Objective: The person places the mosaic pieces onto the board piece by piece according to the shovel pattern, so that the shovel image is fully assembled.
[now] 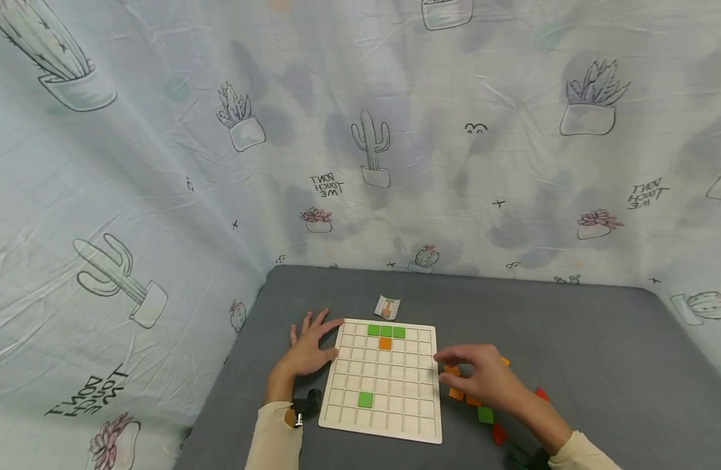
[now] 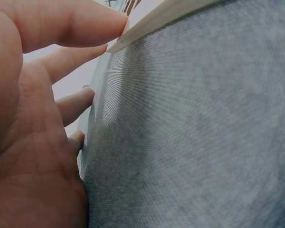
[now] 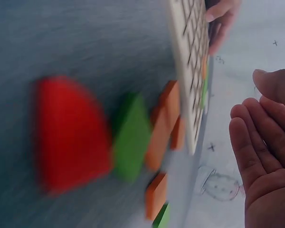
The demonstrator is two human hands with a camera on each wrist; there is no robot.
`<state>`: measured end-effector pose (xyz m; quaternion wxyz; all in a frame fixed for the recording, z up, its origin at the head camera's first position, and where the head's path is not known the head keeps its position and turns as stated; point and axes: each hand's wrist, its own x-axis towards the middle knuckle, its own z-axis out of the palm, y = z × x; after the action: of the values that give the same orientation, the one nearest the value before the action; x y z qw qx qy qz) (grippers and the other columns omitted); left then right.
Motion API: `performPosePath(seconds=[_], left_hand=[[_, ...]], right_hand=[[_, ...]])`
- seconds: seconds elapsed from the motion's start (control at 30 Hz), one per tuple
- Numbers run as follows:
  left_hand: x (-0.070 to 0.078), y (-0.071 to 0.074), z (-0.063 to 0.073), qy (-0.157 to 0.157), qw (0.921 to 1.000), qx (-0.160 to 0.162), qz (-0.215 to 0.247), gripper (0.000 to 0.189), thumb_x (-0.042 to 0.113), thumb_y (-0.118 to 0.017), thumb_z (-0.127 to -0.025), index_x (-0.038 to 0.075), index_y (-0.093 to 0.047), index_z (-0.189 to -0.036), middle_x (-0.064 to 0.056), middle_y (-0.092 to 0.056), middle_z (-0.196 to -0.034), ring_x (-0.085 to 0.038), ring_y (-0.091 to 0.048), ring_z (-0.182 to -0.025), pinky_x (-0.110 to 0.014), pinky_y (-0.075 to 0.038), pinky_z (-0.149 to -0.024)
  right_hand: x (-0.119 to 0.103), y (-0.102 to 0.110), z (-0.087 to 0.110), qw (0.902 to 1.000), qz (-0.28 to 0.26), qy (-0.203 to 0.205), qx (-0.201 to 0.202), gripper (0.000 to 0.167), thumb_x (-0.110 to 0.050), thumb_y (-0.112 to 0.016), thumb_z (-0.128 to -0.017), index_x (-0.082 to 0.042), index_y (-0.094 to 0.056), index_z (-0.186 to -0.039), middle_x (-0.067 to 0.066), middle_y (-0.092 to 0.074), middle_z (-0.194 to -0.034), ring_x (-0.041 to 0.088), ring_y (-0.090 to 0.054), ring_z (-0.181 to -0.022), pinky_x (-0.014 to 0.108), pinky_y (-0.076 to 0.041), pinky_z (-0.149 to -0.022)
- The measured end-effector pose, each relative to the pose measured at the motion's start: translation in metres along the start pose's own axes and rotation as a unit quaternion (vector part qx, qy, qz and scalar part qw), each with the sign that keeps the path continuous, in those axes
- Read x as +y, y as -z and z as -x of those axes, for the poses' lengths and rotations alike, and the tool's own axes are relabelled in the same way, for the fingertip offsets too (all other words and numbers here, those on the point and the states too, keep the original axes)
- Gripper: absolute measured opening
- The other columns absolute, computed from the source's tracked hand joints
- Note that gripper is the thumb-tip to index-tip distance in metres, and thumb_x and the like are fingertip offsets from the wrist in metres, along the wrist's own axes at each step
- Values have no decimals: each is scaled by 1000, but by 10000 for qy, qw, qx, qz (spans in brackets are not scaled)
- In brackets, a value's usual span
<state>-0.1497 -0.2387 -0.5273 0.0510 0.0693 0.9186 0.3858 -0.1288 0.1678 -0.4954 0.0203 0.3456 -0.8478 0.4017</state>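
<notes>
A pale gridded board [image 1: 404, 372] lies on the grey table. Three green tiles [image 1: 386, 331] form a row near its far edge, with one orange tile [image 1: 385, 343] below the middle one. Another green tile [image 1: 366, 399] sits in a cell nearer the front. My left hand [image 1: 306, 349] spreads its fingers at the board's left side, thumb and index fingertip right at the edge [image 2: 149, 27]. Over the board's right edge hovers my right hand [image 1: 484, 375], fingers loosely bent and thumb apart. Nothing shows between them in the right wrist view, where the palm [image 3: 273, 194] is bare.
Several loose orange tiles [image 1: 456, 394] lie right of the board, partly hidden under the right hand. Beside them are a green tile [image 1: 485, 415] and rounded red pieces [image 1: 499, 434]. A small printed card [image 1: 387, 307] lies beyond the board. Cactus-patterned cloth [image 1: 425, 143] hangs around the table.
</notes>
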Motion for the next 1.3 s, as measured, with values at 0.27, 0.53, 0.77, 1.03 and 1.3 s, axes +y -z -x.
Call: performPosePath(seconds=[0.27,0.53,0.77,1.03,1.3], left_hand=[[0,0,0,-10,10000,-23,-32,67,6,-74,-94,18,-60,-159,-23,-25,-180,-55,0,-168,-81,13,-124],[0,1,-1,-51,10000,-10,-27,67,6,-74,-93,17,-61,-158,-23,-25,-180,-56,0,-168,-81,13,-124],[0,0,0,-31,10000,8,-63,67,6,-74,-93,17,-61,-158,-23,-26,-180,-56,-1,-168,-80,13,-124],[1,0,0,15,10000,-2,-14,67,7,-74,-93,18,-61,-158,-22,-27,-180,-55,-1,-168,-80,13,-125],[3,1,1,38,10000,-1,48,67,6,-74,-94,18,-61,-158,-23,-26,-180,-55,0,-168,-80,14,-125]], right_hand=[[13,17,38,9981,388,71,476,29,-12,-93,-87,-16,-84,-115,-3,-84,-110,10,-79,-92,34,-66,-79],[16,30,71,9937,587,-420,860,33,-9,-95,-83,-17,-84,-112,-7,-84,-103,2,-76,-86,29,-65,-72],[18,37,90,9861,624,-861,1279,34,-10,-96,-82,-18,-84,-113,-6,-84,-102,0,-77,-89,17,-60,-71],[13,37,95,9691,909,-1854,1350,33,-15,-96,-84,-18,-84,-115,-2,-84,-105,4,-79,-90,24,-65,-74],[12,32,98,9497,1299,-2471,1421,33,-18,-97,-83,-14,-84,-114,4,-85,-108,12,-81,-89,24,-65,-72]])
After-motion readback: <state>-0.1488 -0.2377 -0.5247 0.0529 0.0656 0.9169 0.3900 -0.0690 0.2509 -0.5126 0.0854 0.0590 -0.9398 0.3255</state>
